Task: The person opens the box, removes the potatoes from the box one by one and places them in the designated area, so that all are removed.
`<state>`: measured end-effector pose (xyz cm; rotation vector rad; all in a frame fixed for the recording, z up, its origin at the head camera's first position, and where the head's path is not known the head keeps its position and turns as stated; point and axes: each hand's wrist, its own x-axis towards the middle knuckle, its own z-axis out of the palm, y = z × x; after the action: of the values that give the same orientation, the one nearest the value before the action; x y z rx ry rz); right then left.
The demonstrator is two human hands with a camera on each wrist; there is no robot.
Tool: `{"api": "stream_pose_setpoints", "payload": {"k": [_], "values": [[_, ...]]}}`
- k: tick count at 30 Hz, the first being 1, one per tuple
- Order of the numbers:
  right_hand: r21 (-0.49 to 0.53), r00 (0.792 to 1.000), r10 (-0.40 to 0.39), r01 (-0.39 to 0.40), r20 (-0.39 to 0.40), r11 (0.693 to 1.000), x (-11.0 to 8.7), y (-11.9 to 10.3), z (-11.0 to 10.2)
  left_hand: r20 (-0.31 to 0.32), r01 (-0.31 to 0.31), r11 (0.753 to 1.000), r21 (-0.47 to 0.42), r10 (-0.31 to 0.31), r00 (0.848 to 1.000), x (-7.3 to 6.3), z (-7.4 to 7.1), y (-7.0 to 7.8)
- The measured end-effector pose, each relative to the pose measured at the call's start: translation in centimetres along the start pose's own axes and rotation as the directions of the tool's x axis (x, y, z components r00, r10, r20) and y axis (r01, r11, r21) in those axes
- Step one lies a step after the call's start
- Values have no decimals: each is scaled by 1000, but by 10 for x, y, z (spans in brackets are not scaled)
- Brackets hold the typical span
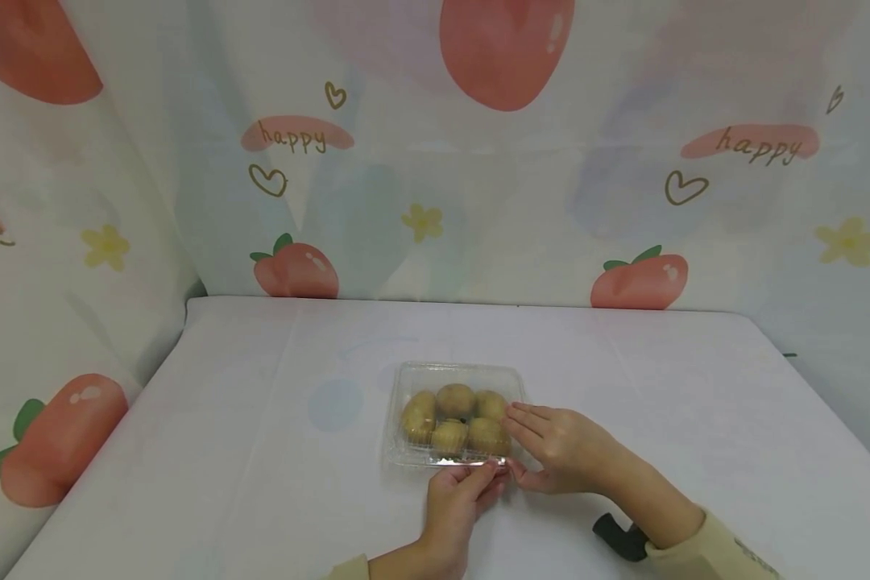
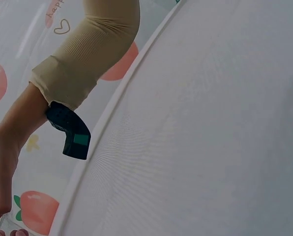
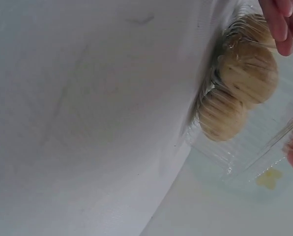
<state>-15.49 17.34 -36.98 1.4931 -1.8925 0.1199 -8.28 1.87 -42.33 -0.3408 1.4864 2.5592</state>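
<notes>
A clear plastic clamshell box rests on the white cloth, holding several round yellow-brown fruits or potatoes; the exact kind is unclear. My left hand pinches the box's front lip, thumb on top. At the right side my right hand lays nearly straight fingers against the plastic, with its thumb by the front corner near the left fingertips. The right wrist view gives a close look at the ribbed wall of the box and the round produce inside. Whether the lid is fastened cannot be made out.
A white cloth covers the table. Behind and to the left hang printed curtains with peaches, hearts and flowers. A black curved device sits at the right sleeve cuff.
</notes>
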Motion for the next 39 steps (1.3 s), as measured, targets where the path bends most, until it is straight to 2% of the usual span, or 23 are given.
{"api": "stream_pose_setpoints", "payload": {"k": [11, 20, 22, 26, 28, 33, 39], "values": [[-27, 997, -47, 46, -61, 999, -1, 2, 4, 10, -13, 999, -30, 13, 1000, 1, 0, 0], [-25, 996, -56, 55, -67, 998, -1, 2, 6, 8, -3, 1000, -22, 3, 1000, 0, -1, 1], [-7, 994, -56, 56, -89, 998, 1, 3, 4, 11, -7, 1000, -21, 7, 1000, 0, -1, 1], [63, 977, 20, -7, -213, 998, 7, 12, -5, 20, -1, 1000, -25, 2, 1000, -2, -1, 1], [102, 968, 54, -29, -245, 994, 11, 18, -11, 25, 1, 1000, -29, 0, 1000, -4, -1, 2], [120, 977, 66, -43, -201, 992, 14, 20, -16, 16, -8, 999, -34, 8, 1000, -4, -1, 1], [189, 954, 169, -124, -247, 974, 8, 25, -14, 12, -22, 999, -32, 23, 1000, -3, 0, 0]]}}
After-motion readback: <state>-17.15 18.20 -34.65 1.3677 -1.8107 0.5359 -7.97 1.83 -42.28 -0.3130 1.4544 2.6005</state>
